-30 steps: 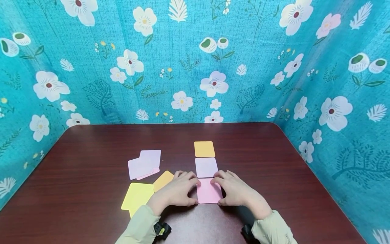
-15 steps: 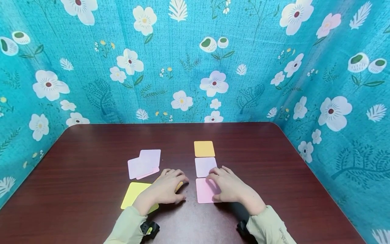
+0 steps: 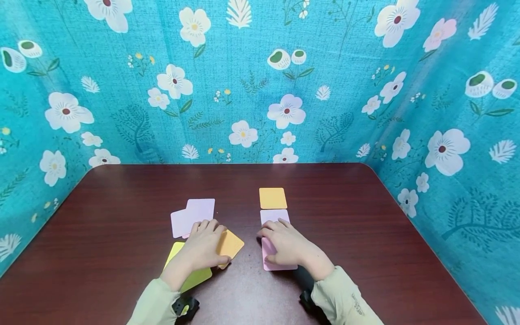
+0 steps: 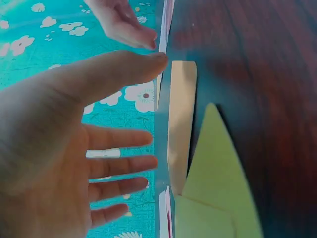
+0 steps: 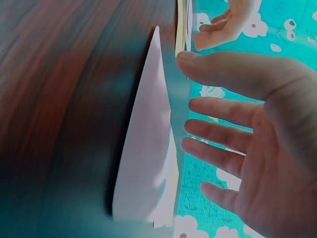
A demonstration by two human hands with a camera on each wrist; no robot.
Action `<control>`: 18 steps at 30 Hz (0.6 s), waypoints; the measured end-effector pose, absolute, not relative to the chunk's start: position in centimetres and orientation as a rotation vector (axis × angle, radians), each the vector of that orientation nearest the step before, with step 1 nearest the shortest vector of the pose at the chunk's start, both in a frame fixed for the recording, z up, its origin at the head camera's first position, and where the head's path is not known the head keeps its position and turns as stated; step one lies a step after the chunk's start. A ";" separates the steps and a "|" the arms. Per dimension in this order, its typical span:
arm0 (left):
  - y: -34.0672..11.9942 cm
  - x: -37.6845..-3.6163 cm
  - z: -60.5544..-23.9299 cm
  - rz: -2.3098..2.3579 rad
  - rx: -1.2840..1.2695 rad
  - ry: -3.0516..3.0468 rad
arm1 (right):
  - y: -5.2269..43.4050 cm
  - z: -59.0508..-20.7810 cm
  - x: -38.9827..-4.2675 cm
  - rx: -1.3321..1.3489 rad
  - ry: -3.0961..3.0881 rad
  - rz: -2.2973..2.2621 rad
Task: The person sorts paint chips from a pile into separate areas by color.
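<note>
Resting flat, fingers straight: left hand point(image 3: 205, 246) on orange square paper card point(image 3: 229, 244), which overlaps yellow-green square card point(image 3: 191, 271) on dark wooden surface point(image 3: 122, 234). Right hand point(image 3: 286, 243), fingers relaxed and spread, lies on pink square card point(image 3: 269, 259), fingertips over pale lilac card point(image 3: 273, 215). Neither grips anything.
</note>
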State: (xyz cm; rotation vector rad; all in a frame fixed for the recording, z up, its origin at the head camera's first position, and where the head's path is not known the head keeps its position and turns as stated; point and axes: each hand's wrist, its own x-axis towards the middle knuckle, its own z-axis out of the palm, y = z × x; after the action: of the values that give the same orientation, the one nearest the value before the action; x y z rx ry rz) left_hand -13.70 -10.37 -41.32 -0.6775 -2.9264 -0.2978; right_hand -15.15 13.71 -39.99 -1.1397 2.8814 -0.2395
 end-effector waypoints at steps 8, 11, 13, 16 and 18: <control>-10.2 -13.2 -41.4 -0.100 -0.491 -2.996 | 11.6 -40.0 -16.0 -1.192 2.845 -0.190; -9.9 -13.1 -41.3 -0.087 -0.478 -3.023 | 10.9 -40.1 -16.5 -1.194 2.838 -0.148; -9.8 -13.2 -41.2 -0.092 -0.484 -3.038 | 10.5 -40.3 -16.8 -1.191 2.830 -0.123; -9.8 -13.3 -41.2 -0.111 -0.511 -3.059 | 9.9 -40.3 -17.1 -1.181 2.817 -0.097; -9.8 -13.3 -41.2 -0.141 -0.536 -3.063 | 9.6 -40.4 -17.3 -1.191 2.811 -0.085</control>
State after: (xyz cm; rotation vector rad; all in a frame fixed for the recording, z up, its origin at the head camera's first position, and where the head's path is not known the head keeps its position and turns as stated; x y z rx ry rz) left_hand -13.33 -9.79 -41.23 -0.5358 -3.0629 -0.1405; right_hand -17.34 9.56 -40.37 -1.1906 2.8106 -0.0855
